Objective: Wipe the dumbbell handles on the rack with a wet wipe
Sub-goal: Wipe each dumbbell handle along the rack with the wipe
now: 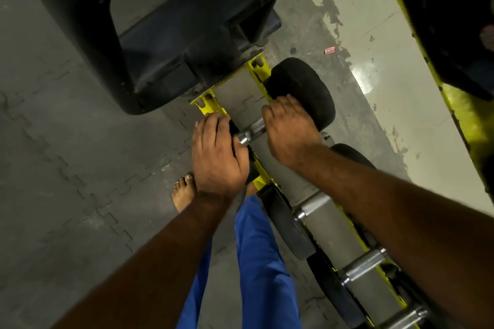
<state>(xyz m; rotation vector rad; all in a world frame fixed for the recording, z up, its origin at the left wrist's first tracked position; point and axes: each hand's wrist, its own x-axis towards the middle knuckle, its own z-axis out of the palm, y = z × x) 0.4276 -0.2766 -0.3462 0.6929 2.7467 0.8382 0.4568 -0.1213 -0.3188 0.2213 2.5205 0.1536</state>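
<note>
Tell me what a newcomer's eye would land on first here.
Two hands at centre: the left hand rests on the dumbbell's near end, the right hand curls over its handle beside the black weight. Next, the yellow rack and the dark machine at upper left.

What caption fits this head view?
Both hands on the end dumbbell of the yellow rack: left hand over the near head, right hand gripping the handle.

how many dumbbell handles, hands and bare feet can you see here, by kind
Dumbbell handles: 4, the one being held, the next, a third and a fourth on the yellow rack
Hands: 2, left hand, right hand
Bare feet: 1
Total: 7
</note>
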